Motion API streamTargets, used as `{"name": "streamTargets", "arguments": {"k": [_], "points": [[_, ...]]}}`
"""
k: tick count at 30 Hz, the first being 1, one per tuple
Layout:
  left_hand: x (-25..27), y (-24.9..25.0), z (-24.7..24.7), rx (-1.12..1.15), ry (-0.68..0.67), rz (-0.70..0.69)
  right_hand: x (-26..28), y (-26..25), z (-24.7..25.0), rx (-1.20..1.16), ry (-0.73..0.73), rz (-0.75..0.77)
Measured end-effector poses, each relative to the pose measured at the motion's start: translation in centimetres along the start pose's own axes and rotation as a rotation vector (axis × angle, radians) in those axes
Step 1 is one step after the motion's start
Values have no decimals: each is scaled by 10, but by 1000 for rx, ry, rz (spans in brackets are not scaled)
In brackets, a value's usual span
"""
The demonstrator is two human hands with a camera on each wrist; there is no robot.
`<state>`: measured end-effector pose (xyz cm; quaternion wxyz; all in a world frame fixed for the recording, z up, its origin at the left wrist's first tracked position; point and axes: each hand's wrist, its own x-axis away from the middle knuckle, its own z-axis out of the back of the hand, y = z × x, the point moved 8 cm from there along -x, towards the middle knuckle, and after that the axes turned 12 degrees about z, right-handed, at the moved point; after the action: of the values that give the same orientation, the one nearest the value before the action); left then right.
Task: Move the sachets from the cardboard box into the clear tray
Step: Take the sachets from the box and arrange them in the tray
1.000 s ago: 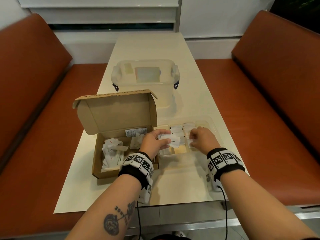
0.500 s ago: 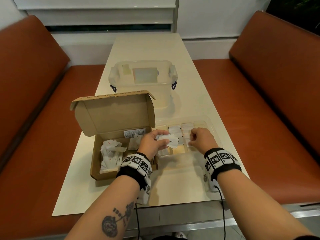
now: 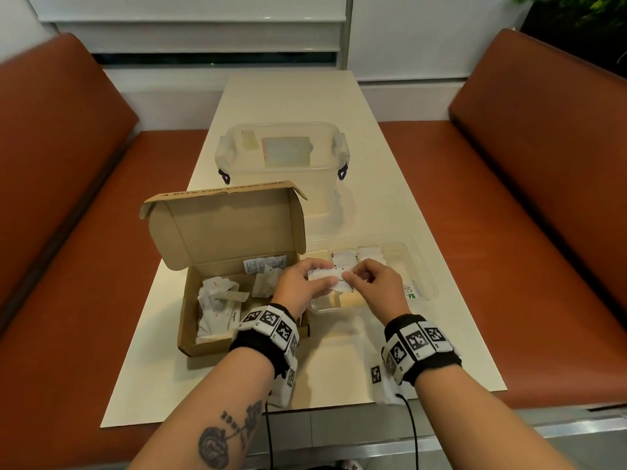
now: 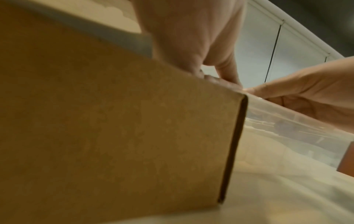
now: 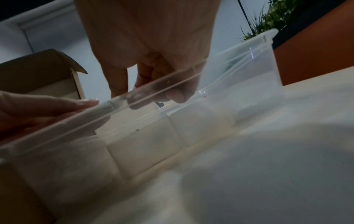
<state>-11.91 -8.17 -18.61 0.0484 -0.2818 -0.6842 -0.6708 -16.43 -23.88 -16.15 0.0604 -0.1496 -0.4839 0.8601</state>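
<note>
An open cardboard box sits on the table with several white sachets inside. To its right lies the clear tray, with rows of sachets in its far part. My left hand holds a small bunch of white sachets over the tray's left end. My right hand pinches the right edge of the same bunch. In the left wrist view the box wall fills the picture. The tray rim crosses the right wrist view in front of my right fingers.
A clear lidded storage tub stands behind the box, whose upright lid rises between them. The cream table runs between two orange bench seats. A potted plant is at the far right.
My right hand has moved left from the tray's sachets to meet the left hand and now pinches the bunch it holds. The left hand has stayed nearly in place.
</note>
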Motion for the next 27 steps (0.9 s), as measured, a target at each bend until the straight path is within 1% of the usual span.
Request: {"name": "streamTargets", "arguments": {"k": [3, 6, 11, 14, 16, 19, 21, 23, 25, 27], "points": [[-2, -2, 3, -90, 8, 6, -3, 4, 4, -109, 34, -42], [-2, -2, 4, -126, -15, 5, -6, 8, 8, -151, 62, -68], [-3, -4, 2, -43, -38, 37, -9, 15, 19, -194, 112, -114], [-3, -4, 1, 2, -52, 57, -16, 13, 30, -169, 97, -88], [-3, -3, 1, 71, -71, 66, -22, 12, 35, -57, 54, -62], [-3, -3, 1, 154, -93, 77, -28, 9, 28, 209, -109, 9], [-4, -4, 2, 170, -93, 84, -29, 9, 17, 287, -222, 17], [-4, -4, 1, 186, -94, 83, -30, 10, 5, 320, -298, 17], [-5, -3, 1, 198, -94, 77, -33, 8, -1, 364, -326, 33], [-5, -3, 1, 206, -94, 71, -36, 6, -4, 438, -320, 63]]}}
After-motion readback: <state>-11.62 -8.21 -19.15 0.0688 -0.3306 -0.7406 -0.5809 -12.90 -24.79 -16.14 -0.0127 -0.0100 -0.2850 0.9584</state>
